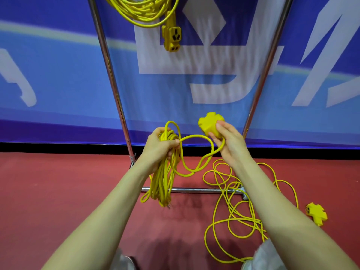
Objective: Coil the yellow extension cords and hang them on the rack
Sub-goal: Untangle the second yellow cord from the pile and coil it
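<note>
My left hand (162, 142) grips the top of a coiled yellow extension cord (161, 184), whose loops hang down in front of the rack's base bar. A loose length of that cord curves across to my right hand (228, 142), which holds its yellow multi-outlet socket head (208, 124). A second coiled yellow cord (144, 10) hangs high on the metal rack (111, 71), its socket block (172, 38) dangling below it. A third yellow cord (233, 207) lies tangled on the red floor at the right, with its socket head (316, 213) beside it.
The rack's two chrome uprights splay outward and join a low crossbar (194, 190) on the red floor (68, 191). A blue banner with white lettering (185, 78) stands right behind the rack. My knees show at the bottom edge.
</note>
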Motion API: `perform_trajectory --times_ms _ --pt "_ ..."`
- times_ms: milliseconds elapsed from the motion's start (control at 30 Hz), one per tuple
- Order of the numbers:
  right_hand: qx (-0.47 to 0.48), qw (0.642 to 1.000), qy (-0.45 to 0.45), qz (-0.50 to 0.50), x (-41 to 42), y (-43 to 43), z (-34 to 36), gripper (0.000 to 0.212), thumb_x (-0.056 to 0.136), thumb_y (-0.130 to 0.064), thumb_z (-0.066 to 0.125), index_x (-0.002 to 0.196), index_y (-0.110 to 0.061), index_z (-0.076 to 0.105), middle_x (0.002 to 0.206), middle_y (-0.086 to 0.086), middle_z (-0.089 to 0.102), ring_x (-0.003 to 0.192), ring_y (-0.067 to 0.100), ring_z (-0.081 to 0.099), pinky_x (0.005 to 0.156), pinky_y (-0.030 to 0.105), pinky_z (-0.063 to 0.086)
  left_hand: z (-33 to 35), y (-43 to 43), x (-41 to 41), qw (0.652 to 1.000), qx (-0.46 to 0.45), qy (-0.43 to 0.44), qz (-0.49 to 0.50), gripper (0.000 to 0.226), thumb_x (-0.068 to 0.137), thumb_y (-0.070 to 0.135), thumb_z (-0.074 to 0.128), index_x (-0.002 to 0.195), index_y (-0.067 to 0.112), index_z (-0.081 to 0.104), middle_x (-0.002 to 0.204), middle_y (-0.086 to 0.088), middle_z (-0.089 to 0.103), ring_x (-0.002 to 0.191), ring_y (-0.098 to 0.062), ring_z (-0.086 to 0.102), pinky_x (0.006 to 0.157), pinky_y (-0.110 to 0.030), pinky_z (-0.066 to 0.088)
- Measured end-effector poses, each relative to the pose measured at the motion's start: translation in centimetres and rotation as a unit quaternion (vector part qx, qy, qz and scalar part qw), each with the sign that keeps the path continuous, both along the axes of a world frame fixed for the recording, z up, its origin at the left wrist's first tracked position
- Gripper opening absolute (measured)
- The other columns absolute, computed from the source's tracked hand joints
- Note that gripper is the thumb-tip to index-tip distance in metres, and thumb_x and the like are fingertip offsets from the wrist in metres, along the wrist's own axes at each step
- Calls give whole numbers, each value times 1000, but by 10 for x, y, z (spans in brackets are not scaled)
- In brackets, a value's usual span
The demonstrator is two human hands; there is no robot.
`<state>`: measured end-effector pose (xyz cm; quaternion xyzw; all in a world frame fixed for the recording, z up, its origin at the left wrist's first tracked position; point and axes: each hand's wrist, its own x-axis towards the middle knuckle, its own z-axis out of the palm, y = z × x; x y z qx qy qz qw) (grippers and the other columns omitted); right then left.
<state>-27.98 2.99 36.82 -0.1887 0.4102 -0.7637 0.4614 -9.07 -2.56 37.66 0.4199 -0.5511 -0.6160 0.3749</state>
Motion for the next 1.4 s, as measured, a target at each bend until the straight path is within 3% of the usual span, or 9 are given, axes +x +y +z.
perform_trajectory --times_ms 67,200,467,700,833,933,1067,1333,1400 --pt "-27 999 -16 -34 -3 2 4 11 92 2 53 96 -8 52 98 12 60 85 21 66 78 32 59 -2 -3 1 1000 12 5 18 32 85 -7 60 105 14 48 68 -16 60 37 -13 39 38 -19 33" --pt "-68 997 -22 -17 0 7 17 28 92 1 51 116 -8 38 84 16 65 71 24 70 70 36 60 -12 -13 2 997 52 11 61 24 85 -6 60 100 8 47 62 -13 59 36 -12 38 37 -19 32" --pt "-83 983 157 42 -2 19 33 22 91 -3 53 109 -15 52 79 0 68 65 13 65 49 21 49 -16 -34 8 978 102 119 135 27 86 -6 57 103 8 41 66 -16 58 36 -10 41 36 -16 33" --pt "41 845 511 149 -8 26 19 44 83 1 66 115 -27 52 112 3 59 84 3 62 80 18 49 -1 -13 0 983 58 129 114 31 86 -7 59 102 14 44 68 -13 61 35 -9 38 37 -17 31" --pt "88 820 550 128 -4 27 14 38 76 -11 77 103 -21 53 103 -5 61 96 17 62 87 29 48 1 -9 -4 979 57 153 120 33 87 -7 59 108 12 42 65 -12 60 36 -9 38 37 -16 31" --pt "109 763 635 51 3 26 11 33 76 -23 78 100 -16 56 103 -3 47 85 17 56 71 25 41 3 -4 -6 982 54 156 95 33 87 -5 60 109 13 44 67 -12 61 36 -9 38 37 -17 31" --pt "156 749 643 14 7 21 6 42 76 -23 78 104 -10 48 103 2 42 85 19 47 65 21 29 4 8 -12 988 25 143 46 40 87 -6 61 119 11 44 72 -16 61 35 -10 37 37 -17 32" --pt "293 639 710 -48 13 13 1 47 84 -32 66 116 -7 43 119 11 47 111 33 50 85 37 40 2 17 -19 993 -30 112 -2 36 84 -5 65 110 17 51 71 -16 64 36 -12 36 38 -19 31" --pt "325 634 701 -42 11 13 3 55 85 -34 67 123 -5 40 126 13 44 117 36 47 93 38 39 1 17 -20 993 -25 117 -2 35 84 -5 64 109 16 51 74 -20 62 37 -12 36 39 -19 31"
